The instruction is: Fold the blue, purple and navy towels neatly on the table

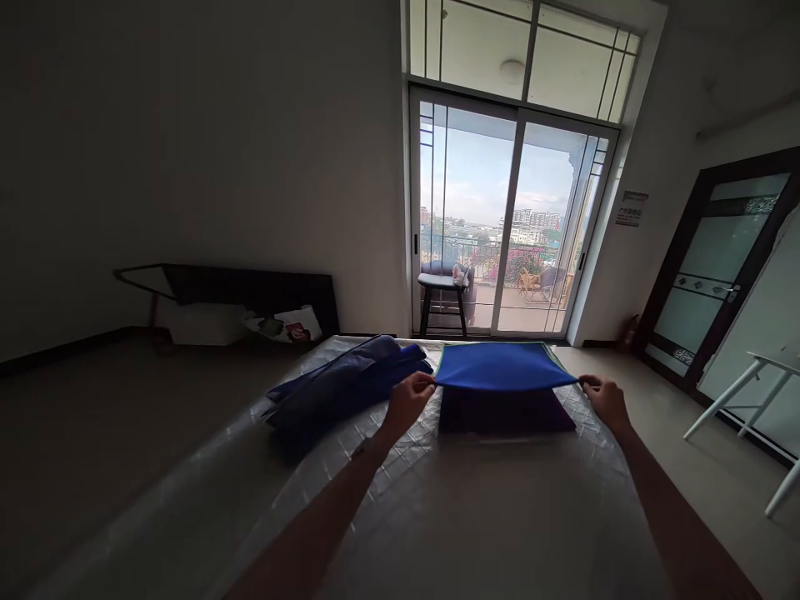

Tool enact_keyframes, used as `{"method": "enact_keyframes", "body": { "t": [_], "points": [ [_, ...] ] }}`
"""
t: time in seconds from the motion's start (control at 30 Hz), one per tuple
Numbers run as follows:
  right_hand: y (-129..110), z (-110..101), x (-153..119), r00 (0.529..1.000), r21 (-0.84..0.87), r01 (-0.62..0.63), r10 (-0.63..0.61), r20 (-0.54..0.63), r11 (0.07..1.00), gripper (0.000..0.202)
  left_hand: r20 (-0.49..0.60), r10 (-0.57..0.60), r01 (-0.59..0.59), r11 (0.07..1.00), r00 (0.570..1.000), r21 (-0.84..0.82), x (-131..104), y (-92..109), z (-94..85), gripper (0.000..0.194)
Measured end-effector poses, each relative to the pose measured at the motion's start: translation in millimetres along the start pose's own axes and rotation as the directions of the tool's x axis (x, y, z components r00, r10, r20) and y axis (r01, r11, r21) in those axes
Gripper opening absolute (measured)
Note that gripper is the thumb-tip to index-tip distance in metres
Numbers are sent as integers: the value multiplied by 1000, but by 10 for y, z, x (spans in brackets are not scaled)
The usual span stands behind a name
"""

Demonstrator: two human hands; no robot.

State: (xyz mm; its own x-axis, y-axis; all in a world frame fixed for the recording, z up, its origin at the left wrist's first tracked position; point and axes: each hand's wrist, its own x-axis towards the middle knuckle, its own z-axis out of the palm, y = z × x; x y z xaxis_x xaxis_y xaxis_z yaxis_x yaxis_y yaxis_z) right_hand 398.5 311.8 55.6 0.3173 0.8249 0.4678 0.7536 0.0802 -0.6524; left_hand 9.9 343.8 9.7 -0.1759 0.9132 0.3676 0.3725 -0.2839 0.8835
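A flat blue fabric piece (500, 365) with a thin green edge is stretched between my hands. My left hand (409, 402) pinches its near left corner, and my right hand (606, 402) pinches the near right one. Its near edge is lifted and sags slightly in the middle. Below it a dark purple fabric panel (506, 412) shows; whether the two are joined I cannot tell. Left of my left hand lies a heap of folded dark blue fabric (350, 387). All of this rests on a mattress (387, 517) in clear plastic wrap.
Sliding glass doors (516, 217) with a dark stool (442, 287) before them stand beyond the mattress. A dark frame (262, 287) and a white box (203, 323) are by the left wall. White-legged furniture (725, 396) and a dark-framed door (718, 275) are at right.
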Motion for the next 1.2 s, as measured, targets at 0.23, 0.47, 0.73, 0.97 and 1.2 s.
{"method": "enact_keyframes", "body": {
  "t": [0.23, 0.47, 0.73, 0.97, 1.2],
  "points": [
    [543, 448, -379, 995, -118, -67, 76, 71, 991, 30, 182, 63, -111, 958, 981, 264, -380, -756, 178, 11],
    [821, 530, -463, 985, -218, -82, 113, 133, 972, 20, 325, 165, -328, 767, 931, 552, -388, -766, 125, 14],
    [914, 567, -469, 986, -421, 116, -54, 156, 900, 17, 385, 171, -400, 637, 907, 659, -416, -609, 86, 20],
    [1094, 583, -428, 980, -321, 198, -178, 89, 926, 21, 124, 183, -201, 504, 975, 840, 2, -686, -802, 34],
    [1036, 561, -430, 987, -300, 155, -135, 86, 941, 24, -303, -55, 288, 513, 951, 809, 79, -1043, -1656, 63]
  ]
}}
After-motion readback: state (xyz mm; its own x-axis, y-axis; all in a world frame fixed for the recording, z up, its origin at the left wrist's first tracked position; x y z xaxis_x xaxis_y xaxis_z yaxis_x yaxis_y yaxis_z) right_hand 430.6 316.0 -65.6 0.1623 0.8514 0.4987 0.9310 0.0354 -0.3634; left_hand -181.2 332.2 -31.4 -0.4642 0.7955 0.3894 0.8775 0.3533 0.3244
